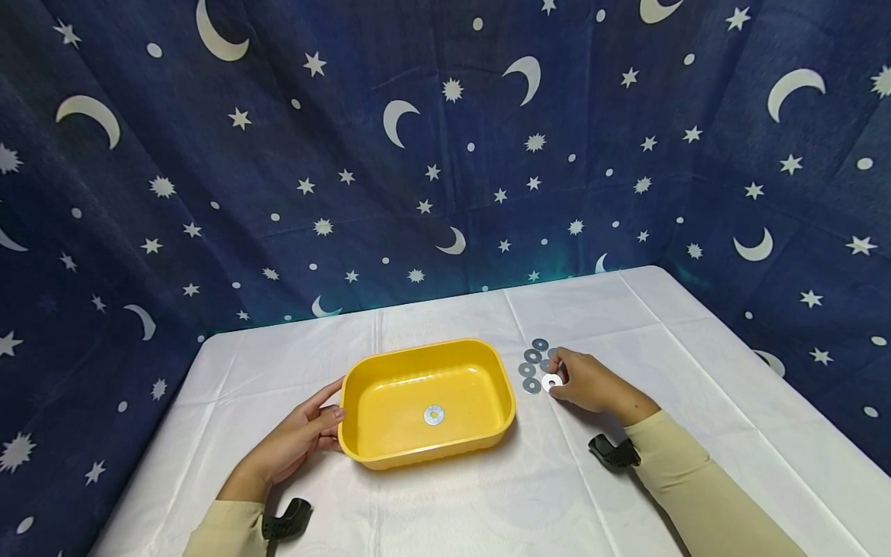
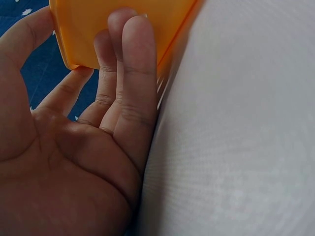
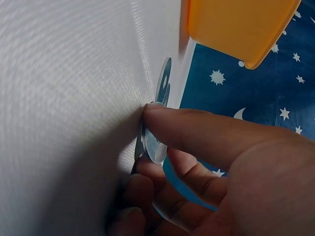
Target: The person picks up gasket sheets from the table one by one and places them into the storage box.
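Left hand (image 1: 295,445) is resting straight fingers against the end wall of the yellow rectangular plastic tub (image 1: 390,451) on the white tablecloth (image 1: 696,363), one flat metal washer (image 1: 435,415) lying inside, while right hand (image 1: 592,384) is pinching a silver washer (image 1: 552,381) beside the loose washer cluster (image 1: 532,363).

Legible text, labels, brands, numbers, signs: none. Yellow tub (image 1: 390,363), washers (image 1: 532,370), white desk cover (image 1: 696,363) and star-and-moon backdrop (image 1: 348,155) carry no lettering.
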Demonstrator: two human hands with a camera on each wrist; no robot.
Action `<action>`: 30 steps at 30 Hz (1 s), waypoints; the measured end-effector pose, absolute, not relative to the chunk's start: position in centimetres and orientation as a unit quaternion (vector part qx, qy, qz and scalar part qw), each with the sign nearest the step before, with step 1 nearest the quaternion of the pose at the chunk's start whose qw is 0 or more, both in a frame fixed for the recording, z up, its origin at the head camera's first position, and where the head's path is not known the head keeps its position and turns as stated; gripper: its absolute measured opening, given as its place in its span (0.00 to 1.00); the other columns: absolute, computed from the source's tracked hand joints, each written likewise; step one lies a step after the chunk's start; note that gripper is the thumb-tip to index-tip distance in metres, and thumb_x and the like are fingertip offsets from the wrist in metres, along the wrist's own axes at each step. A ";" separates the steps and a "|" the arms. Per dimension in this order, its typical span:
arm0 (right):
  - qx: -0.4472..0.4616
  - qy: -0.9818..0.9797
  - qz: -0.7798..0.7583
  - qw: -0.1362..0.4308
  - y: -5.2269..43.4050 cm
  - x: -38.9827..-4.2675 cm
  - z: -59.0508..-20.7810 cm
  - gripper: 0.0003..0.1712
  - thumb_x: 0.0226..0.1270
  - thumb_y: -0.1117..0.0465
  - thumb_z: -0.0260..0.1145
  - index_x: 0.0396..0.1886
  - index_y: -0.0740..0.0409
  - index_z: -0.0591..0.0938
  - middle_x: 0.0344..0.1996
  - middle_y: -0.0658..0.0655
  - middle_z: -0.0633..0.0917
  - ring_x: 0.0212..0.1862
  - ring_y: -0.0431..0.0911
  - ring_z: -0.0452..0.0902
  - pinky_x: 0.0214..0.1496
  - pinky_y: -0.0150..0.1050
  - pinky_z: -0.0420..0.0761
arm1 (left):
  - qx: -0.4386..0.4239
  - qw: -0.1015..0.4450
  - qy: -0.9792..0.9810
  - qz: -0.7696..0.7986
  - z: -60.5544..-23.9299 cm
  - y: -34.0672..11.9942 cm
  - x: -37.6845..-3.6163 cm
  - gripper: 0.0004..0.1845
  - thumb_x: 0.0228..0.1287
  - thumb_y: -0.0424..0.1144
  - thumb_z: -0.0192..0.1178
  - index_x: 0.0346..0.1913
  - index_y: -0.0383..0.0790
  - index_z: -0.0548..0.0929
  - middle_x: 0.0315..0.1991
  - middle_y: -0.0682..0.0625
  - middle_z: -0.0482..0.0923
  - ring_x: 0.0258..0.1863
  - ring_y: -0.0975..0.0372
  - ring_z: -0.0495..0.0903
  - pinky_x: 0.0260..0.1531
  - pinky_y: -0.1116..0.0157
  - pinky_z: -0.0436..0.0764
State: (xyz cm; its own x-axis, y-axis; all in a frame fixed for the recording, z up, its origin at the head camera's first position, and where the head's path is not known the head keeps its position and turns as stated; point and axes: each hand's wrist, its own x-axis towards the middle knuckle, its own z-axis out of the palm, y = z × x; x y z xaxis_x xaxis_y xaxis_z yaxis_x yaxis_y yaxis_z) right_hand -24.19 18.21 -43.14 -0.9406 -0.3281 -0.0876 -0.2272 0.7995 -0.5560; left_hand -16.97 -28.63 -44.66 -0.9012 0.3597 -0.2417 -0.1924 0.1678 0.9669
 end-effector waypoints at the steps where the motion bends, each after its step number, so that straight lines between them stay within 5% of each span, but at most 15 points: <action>1: -0.148 0.944 -0.281 0.091 18.2 -24.2 -43.1 0.15 0.58 0.67 0.72 0.40 0.58 0.74 0.27 0.54 0.73 0.31 0.45 0.69 0.33 0.36 0.70 | 0.057 0.215 0.733 0.642 -44.7 -28.6 -17.0 0.39 0.78 0.44 0.52 0.81 0.45 0.43 0.61 0.39 0.75 0.46 0.60 0.86 0.46 0.60 0.87; 30: -0.165 0.934 -0.307 0.084 18.1 -24.0 -42.6 0.10 0.66 0.73 0.60 0.41 0.55 0.75 0.27 0.54 0.75 0.31 0.46 0.70 0.34 0.38 0.72 | 0.045 0.213 0.735 0.642 -44.7 -28.6 -16.9 0.39 0.77 0.45 0.53 0.81 0.47 0.44 0.63 0.36 0.74 0.46 0.59 0.86 0.46 0.61 0.87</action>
State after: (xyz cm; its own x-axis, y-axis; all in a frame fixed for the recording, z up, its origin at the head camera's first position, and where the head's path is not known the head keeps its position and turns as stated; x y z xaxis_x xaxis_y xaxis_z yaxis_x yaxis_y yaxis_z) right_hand -24.02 18.09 -42.60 -0.9315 -0.3596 -0.0549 -0.2569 0.7570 -0.6008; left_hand -16.94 -28.58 -44.67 -0.9048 0.3400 -0.2562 -0.2081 0.1719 0.9629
